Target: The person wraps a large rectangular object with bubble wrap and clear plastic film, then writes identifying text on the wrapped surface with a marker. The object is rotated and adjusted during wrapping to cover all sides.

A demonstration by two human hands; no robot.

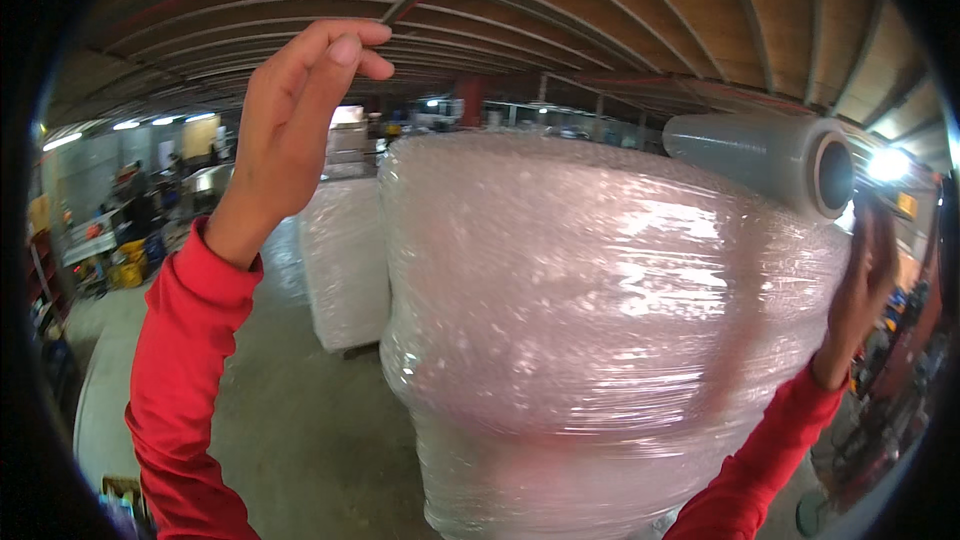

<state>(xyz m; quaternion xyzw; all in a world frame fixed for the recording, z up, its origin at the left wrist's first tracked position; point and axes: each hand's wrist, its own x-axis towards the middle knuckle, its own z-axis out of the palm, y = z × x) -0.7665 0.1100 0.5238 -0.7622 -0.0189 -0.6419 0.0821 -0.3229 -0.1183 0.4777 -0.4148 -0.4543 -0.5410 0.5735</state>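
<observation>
- The left hand (285,130) is raised at the left of the view, well apart from the wrapped load (560,290), its fingers loosely bent and its thumb near the fingertips, with nothing gripped.
- The right hand (865,275) is up at the far right, by the near right edge of the wrapped load and just below the end of the roll of clear film (745,155); it is blurred and dim there, so I cannot tell whether it grasps, touches or merely hangs beside either one.
- The roll of clear film lies on its side on top of the wrapped load, toward the right, with the round opening of its core facing right.
- The wrapped load fills the middle of the view: a tall, bulky form under shiny clear film, bulging in its upper part and drawn in lower down.
- Both forearms wear red sleeves (190,340) and come up from the lower edge.
- To the left of the wrapped load stands a smaller wrapped stack (345,265), pale and squarish, above the grey floor (310,440).
- Farther left are yellow containers (128,265).
- Overhead runs a ribbed ceiling (560,0), and a bright lamp (888,164) shines at the right.
</observation>
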